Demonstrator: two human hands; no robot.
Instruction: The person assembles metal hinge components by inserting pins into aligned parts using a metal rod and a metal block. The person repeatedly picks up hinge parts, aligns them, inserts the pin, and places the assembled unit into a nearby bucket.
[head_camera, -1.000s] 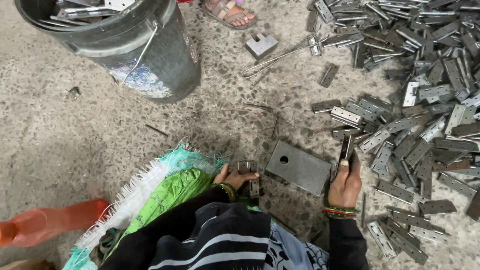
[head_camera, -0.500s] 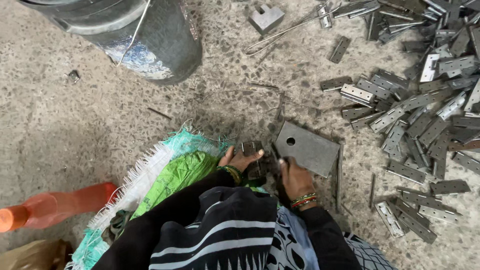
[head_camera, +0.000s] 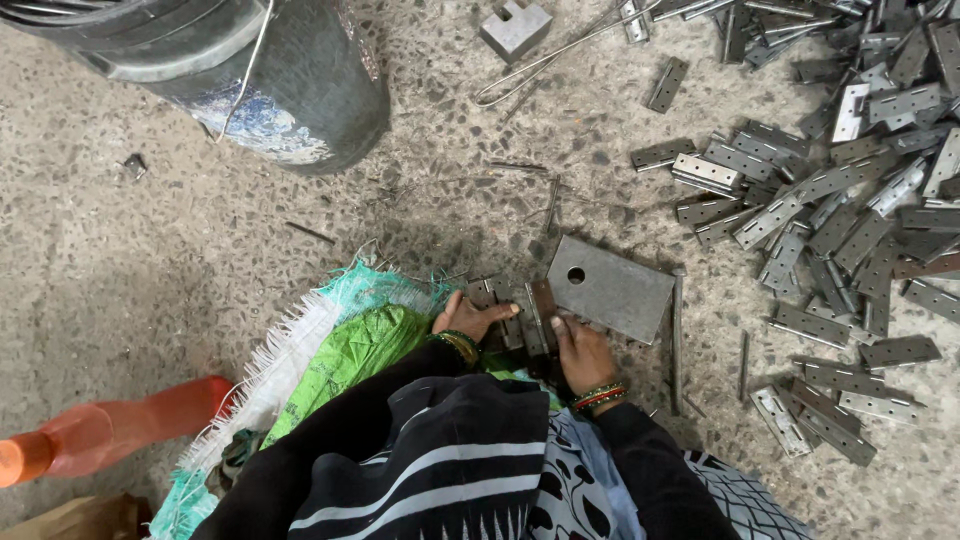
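Steel hinge (head_camera: 535, 318) pinched by both hands' fingers (head_camera: 562, 330); bucket (head_camera: 300, 90) contents unseen

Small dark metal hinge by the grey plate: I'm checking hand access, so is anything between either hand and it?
Nothing visible: the left hand and right hand already touch the small dark metal hinge, beside the grey steel plate with a hole.

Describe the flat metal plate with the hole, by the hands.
The plate is a grey, dull steel-looking rectangle with one round hole near its left end. It lies flat and slightly skewed on the speckled floor, left of the hinge pile. The right hand touches its near edge; a thin rod lies along its right side.
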